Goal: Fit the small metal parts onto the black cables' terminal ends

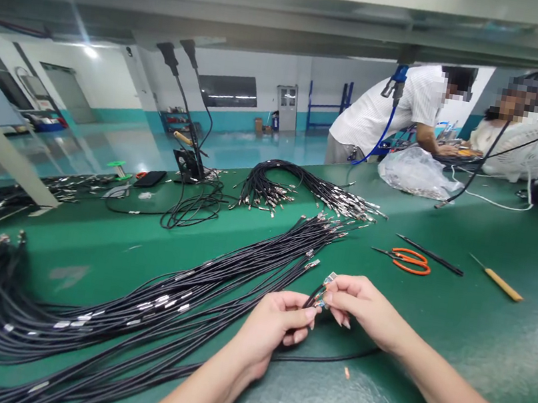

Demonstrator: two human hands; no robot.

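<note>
**A:** Where is the cable?

**B:** Between my two grips. My left hand (275,324) has thumb and fingers closed on the cable (337,357) just behind its end. My right hand (359,306) is pinched shut on the connector (328,281) at the tip, which is small and metal with a few coloured wires showing. The two grips almost touch. Below them the cable seems to drop and lie across the surface (455,337).

**A:** How would it handle?

**B:** Light and limp, I judge, since the thin black jacket sags wherever it isn't held. The jacket looks smooth, so a loose pinch could slide. The connector is the stiff part, and the fine wires beside it look easy to bend or break. I'd take hold on the jacket right behind the connector and on the metal shell itself, never on the wires.

**A:** What's around you?

**B:** Just left of the grips lies a thick bundle (173,298) of like cables, with its ends fanned out beyond them. A second bundle (296,189) lies farther beyond. To the right and beyond, well apart, are orange scissors (409,261), a thin black tool (430,254) and a pick (502,284) with a wooden handle. Far across the surface, a person (393,112) in a striped shirt leans over it.

**A:** Any writing?

**B:** None I can read. I see no brand or label on the cable, connector or tools.
</note>
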